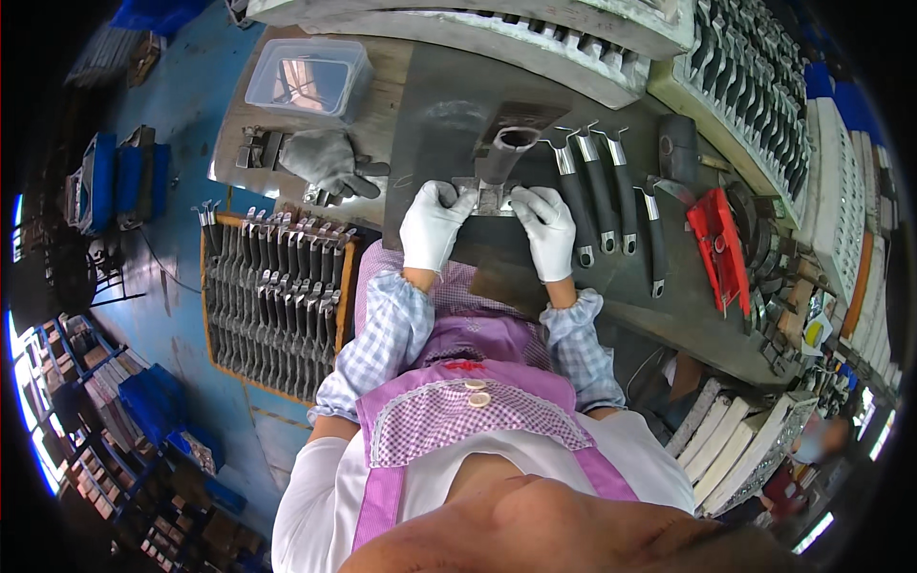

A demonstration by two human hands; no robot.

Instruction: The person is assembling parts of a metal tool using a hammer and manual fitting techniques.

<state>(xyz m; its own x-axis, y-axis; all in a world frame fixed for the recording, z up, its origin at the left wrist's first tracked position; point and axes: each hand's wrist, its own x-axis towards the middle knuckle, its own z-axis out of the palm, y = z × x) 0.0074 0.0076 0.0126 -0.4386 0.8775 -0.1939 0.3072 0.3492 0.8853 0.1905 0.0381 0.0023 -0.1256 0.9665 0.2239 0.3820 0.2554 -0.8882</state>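
My left hand point(432, 227), in a white glove, has its thumb and fingers pinched at the left edge of a small flat metal piece point(490, 201). My right hand point(547, 232), gloved the same way, pinches the right edge of that piece. Right behind it and partly over it stands a dark upright post with a hollow round top point(514, 140). What the fingertips cover is hidden. Just right of my right hand lie several black handles with shiny metal hook ends point(600, 186). One more such handle point(655, 244) lies a little nearer.
A dark-headed mallet point(679, 150) and a red tool holder point(718, 250) lie at right. Far left hold a clear plastic box point(355, 86) and a grey glove point(325, 160). An orange-edged crate of handles point(207, 315) stands left of my legs; racks of parts point(745, 95) fill the far right.
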